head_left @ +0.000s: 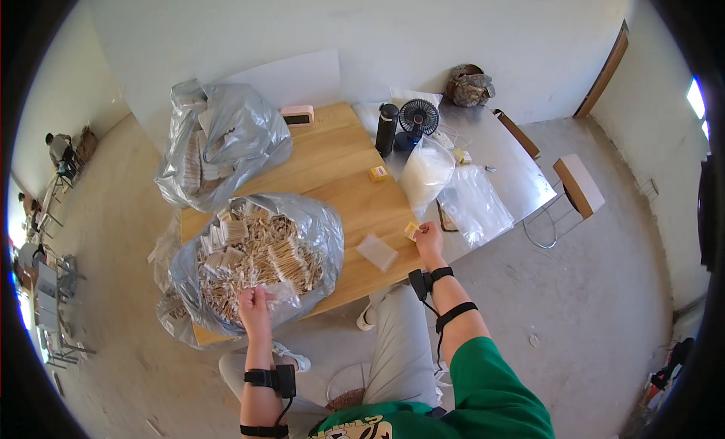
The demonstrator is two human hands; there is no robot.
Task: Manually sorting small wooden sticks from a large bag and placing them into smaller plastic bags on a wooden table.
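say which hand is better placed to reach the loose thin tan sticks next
Probably the left hand: though holding a clear plastic bag, it is beside the thin tan sticks; the right hand is farther, at a small yellow item.

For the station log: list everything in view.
wooden table: 1, tan, centre
large bags: 2, grey, table's left
swabs: many, tan, nearer bag
display: 1, pink, far table edge
small box: 1, yellow, wooden table
translucent sheet: 1, whitish, wooden table
metal table: 1, silver, right
fan: 1, dark, metal table
bottle: 1, black, beside fan
white-filled bag: 1, clear, metal table
camouflage item: 1, brownish, by wall
cartons: 2, brownish, right
people: several, colours unclear, far left
left fingers: one set, bare, holding clear packet
right fingers: one set, bare, at yellow packet
legs: 2, grey trousers, bottom centre
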